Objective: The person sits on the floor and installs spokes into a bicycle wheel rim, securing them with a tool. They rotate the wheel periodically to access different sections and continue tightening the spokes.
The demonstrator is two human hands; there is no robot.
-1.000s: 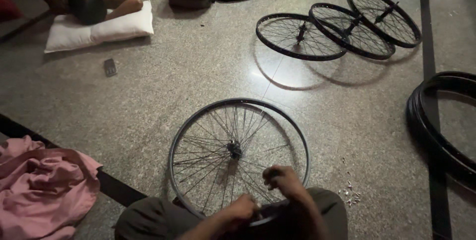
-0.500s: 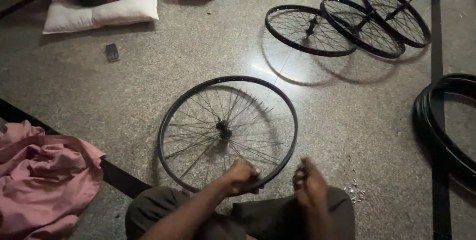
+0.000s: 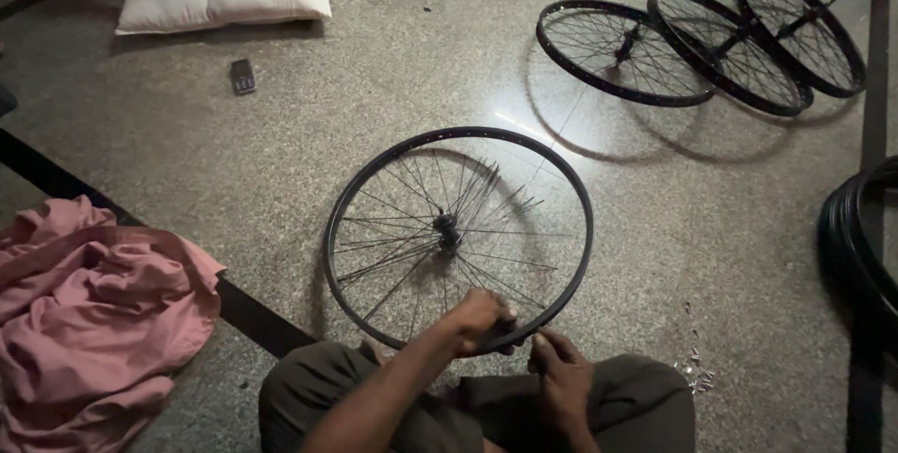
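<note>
While the left hand [image 3: 482,319] pinches the bicycle wheel [image 3: 458,233] rim, right hand [image 3: 561,373] fingers curled beside it, small nipples [image 3: 694,371] scattered right of the fingers.

We see speckled grey stone floor [image 3: 281,135], polished, bright glare patch near middle — dark inlay strips [image 3: 56,182] crossing at left and right edge. White pillow [image 3: 224,0] top left, small dark phone [image 3: 242,76] just below. Pink cloth [image 3: 89,308] heaped lower left. Three spoked wheels [image 3: 711,37] overlapping top right — black tyres [image 3: 856,238] stacked at right.
</note>
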